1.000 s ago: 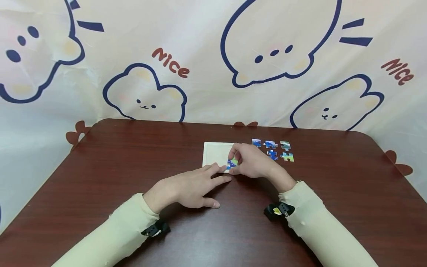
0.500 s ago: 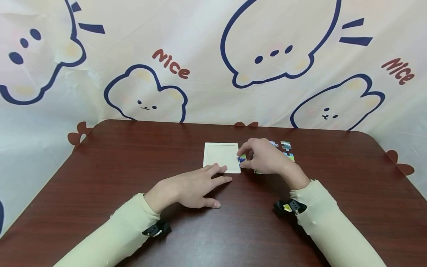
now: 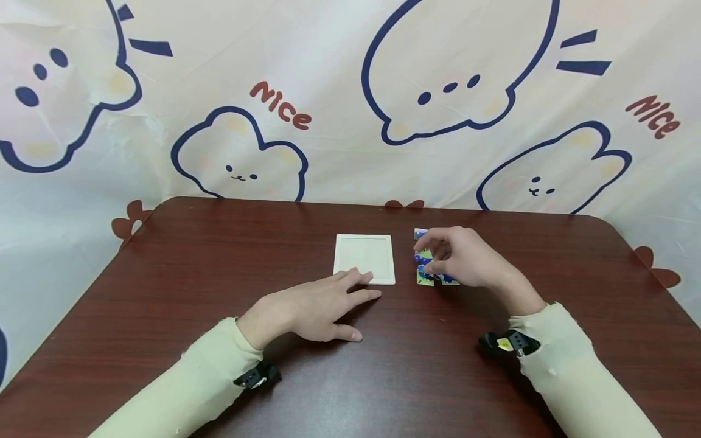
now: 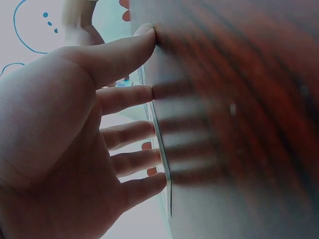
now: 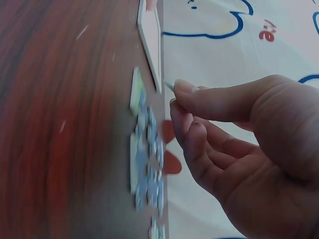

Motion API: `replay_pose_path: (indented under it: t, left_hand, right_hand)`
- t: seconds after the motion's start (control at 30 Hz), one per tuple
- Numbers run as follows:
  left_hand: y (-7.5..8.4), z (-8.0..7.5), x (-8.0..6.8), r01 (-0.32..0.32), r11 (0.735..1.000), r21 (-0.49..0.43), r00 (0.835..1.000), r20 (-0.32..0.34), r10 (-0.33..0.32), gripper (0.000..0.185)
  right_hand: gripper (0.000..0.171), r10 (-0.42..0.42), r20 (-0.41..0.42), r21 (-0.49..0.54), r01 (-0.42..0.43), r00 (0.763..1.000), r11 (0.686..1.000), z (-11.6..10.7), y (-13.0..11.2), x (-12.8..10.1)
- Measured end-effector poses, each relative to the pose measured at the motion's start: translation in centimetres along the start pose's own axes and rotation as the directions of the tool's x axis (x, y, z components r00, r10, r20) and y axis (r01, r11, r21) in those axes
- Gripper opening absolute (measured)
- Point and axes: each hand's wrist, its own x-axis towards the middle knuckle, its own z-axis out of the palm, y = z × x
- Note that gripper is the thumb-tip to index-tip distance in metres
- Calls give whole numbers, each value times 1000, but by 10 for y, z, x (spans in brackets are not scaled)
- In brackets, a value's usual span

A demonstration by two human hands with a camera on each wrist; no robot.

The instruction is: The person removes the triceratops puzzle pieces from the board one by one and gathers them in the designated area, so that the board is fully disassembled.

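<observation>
A square white puzzle tray (image 3: 364, 249) with a raised rim lies on the table. My left hand (image 3: 312, 307) is spread flat, some fingertips resting on the tray's near edge; the left wrist view shows its straight fingers (image 4: 130, 135) along that edge. Right of the tray, my right hand (image 3: 462, 255) pinches a blue and green jigsaw piece (image 3: 423, 256) between thumb and fingers. In the right wrist view only a thin edge of this jigsaw piece (image 5: 169, 86) shows, held above the table. Loose jigsaw pieces (image 3: 425, 278) lie under the right hand, which hides several.
The brown wooden table (image 3: 219, 255) extends around the tray. Behind it hangs a pale curtain (image 3: 339, 152) with cartoon drawings. One blue jigsaw piece (image 3: 420, 233) shows just beyond the right hand's fingers.
My right hand has moved right, carrying the jigsaw piece from above the tray to above the loose pieces. The tray's surface is more exposed. My left hand stays in place.
</observation>
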Motion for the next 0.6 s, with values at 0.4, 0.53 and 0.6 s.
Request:
replay_pose_path:
  t: [0.4, 0.53, 0.6]
  left_hand:
    - [-1, 1, 0, -8, 1000, 14, 1000, -10, 8, 72]
    - [-1, 1, 0, -16, 1000, 18, 1000, -16, 17, 71]
    - [-1, 1, 0, -14, 1000, 18, 1000, -14, 14, 71]
  right_hand:
    - [38, 82, -42, -5, -83, 996, 997, -13, 26, -21]
    - [38, 100, -49, -9, -101, 994, 995, -18, 33, -26]
    - [38, 105, -52, -9, -106, 993, 994, -20, 37, -27]
